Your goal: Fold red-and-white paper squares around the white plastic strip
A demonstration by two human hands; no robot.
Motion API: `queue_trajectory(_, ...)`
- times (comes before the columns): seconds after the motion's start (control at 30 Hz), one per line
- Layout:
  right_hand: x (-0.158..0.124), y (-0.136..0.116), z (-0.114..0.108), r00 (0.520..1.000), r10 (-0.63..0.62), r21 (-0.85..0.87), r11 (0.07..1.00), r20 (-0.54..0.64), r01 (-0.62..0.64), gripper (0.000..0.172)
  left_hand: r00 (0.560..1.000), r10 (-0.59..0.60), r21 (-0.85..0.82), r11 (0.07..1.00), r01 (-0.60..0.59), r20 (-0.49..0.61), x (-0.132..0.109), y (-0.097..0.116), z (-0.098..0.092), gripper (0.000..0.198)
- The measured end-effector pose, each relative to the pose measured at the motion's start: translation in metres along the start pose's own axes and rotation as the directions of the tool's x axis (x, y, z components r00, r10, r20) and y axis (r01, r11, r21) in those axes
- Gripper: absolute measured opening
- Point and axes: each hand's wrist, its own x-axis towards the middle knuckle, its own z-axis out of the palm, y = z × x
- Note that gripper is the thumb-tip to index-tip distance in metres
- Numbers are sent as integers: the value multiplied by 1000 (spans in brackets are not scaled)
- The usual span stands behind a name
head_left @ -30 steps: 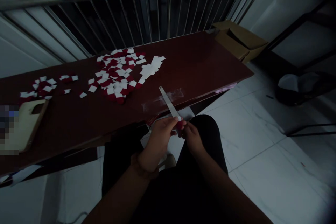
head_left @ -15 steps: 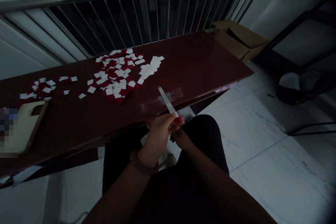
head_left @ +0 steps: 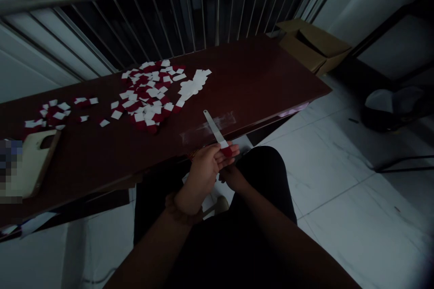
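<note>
My left hand (head_left: 206, 162), with a beaded bracelet at its wrist, is palm up near the table's front edge. A small red-and-white piece (head_left: 228, 150) lies across its fingers, with the thumb against its white end. From that end a thin pale strip (head_left: 213, 126) with a hole at its tip reaches over the table. My right hand (head_left: 233, 178) is just below, between the knees, with its fingers curled. Shadow and the left hand hide whatever it may hold. Many similar red-and-white pieces (head_left: 145, 95) form a loose pile beyond.
White scalloped pieces (head_left: 195, 86) lie beside the pile on the dark red table (head_left: 251, 72). At left are a pale phone case (head_left: 32, 158) and more small pieces (head_left: 56, 113). A metal railing (head_left: 217, 13) runs behind; a cardboard box (head_left: 305, 47) stands at the far right end.
The left hand's fingers have opened flatter under the red-and-white piece, and its thumb has drawn back slightly to the left. The right hand stays in about the same place.
</note>
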Motion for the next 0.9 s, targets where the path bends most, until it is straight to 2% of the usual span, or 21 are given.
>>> queue_trajectory(0.13, 0, -1, -1, 1000, -17, -4, 1000, 13, 17, 27, 999, -33, -37, 999, 33, 3, -1, -1, -2, 33)
queue_trajectory(0.33, 2, 2, 1, 1000, -9, 1, 1000, 28, 9, 23, 999, 33, -37, 999, -33, 5, 0, -4, 0, 21)
queue_trajectory(0.53, 4, 5, 3, 1000, 18, 18, 1000, 21, -19, 17, 996, 62, -27, 998, -63, -65, 1, -3, -9, 22)
queue_trajectory(0.7, 4, 6, 4, 999, 4, 24, 1000, 35, -4, 21, 999, 27, 50, 998, -28, 33, 3, -6, -3, 27)
queue_trajectory(0.83, 2, 8, 5, 999, -2, 28, 1000, 32, 1, 16, 997, 58, 4, 998, -58, -57, 6, -3, -6, 25)
queue_trajectory(0.9, 2, 8, 5, 999, -6, 32, 999, 32, 5, 17, 995, 56, 55, 997, -52, -85, -1, 0, -13, 25)
